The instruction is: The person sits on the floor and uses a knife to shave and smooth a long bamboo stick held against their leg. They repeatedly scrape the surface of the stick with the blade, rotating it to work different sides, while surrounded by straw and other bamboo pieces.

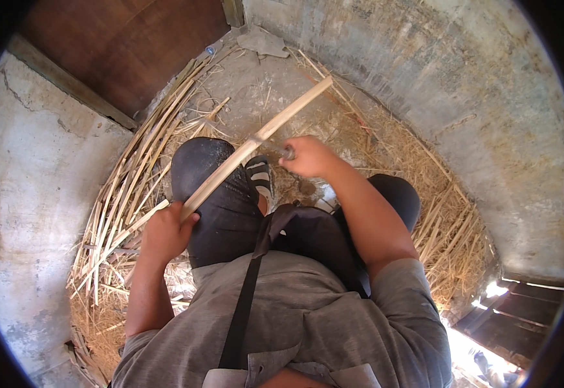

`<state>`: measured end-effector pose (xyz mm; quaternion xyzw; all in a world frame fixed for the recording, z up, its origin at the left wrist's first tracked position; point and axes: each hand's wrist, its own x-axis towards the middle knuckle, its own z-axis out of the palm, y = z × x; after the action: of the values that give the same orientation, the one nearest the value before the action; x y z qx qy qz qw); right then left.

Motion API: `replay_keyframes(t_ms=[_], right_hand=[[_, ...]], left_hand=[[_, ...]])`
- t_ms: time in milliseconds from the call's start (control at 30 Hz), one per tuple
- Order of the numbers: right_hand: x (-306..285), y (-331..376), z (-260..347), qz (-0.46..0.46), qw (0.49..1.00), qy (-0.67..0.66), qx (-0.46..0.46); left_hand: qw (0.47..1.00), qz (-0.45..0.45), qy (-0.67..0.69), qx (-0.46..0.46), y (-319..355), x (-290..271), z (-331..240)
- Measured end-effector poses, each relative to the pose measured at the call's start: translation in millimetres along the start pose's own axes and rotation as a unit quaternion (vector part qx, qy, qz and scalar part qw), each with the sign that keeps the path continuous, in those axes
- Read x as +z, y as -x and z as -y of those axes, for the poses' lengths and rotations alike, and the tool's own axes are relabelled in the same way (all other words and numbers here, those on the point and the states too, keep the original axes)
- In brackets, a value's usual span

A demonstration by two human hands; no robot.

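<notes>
- The left hand [167, 229] is closed around the near end of a pale wooden strip [227, 168], its grip pinching the wood between thumb and fingers.
- The strip slants up and away to the right, passing over the left knee [198, 158]; whether it touches the knee, I cannot tell.
- The right hand [311, 156] is wrapped round the handle of a knife [271, 146], whose blurred blade meets the strip around its middle.
- The step in hand looks like shaving or trimming the strip; the exact cut is too blurred to judge.
- The next move seems to call for a firm left hold and a controlled blade stroke, kept clear of knee and fingers.
- Long loose strips [130, 184] lie at the left, with shavings [453, 262] along the right wall [469, 116].
</notes>
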<state>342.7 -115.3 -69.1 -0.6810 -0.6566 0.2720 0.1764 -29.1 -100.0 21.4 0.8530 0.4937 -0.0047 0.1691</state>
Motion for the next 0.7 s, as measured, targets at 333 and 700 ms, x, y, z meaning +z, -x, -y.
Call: replay_keyframes(t_ms=[333,700], right_hand=[[5,-8,-44,-0.063,0.997,-0.007,0.046],[-5,-14,-60,-0.052,0.994,-0.024,0.091]], left_hand=[[1.0,0.004,0.01,0.019,-2,-1,5],[1.0,0.001,0.016,0.017,-4,1,6]])
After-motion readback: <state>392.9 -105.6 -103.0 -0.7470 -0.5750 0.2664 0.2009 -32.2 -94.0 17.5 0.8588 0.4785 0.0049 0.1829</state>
